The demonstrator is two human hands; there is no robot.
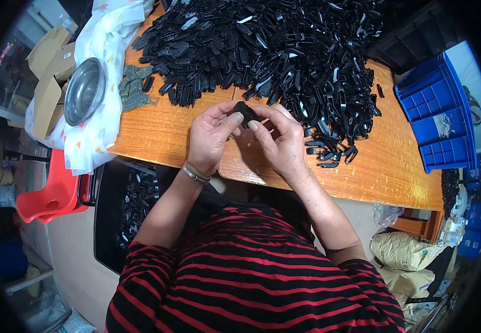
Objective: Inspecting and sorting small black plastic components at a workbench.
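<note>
Between both hands, over the near edge of the wooden table (157, 130), is a small black plastic part (244, 112). My left hand (210, 133) pinches it from the left with thumb and fingers; a bracelet circles that wrist. From the other side my right hand (279, 133) grips the same part, its thumb pressed against it. The fingers cover much of the part, so its exact shape cannot be made out. Just beyond the hands spreads a large heap of black plastic parts (262, 55), with several strays (329, 152) to the right of my right hand.
At the left lie a grey-green cloth (135, 87) and a metal bowl (85, 91) on white patterned sheeting (112, 28). A red chair (57, 191) stands lower left, near a black bin (110, 222) holding more parts. A blue crate (437, 116) leans at the right; sacks (404, 250) sit below.
</note>
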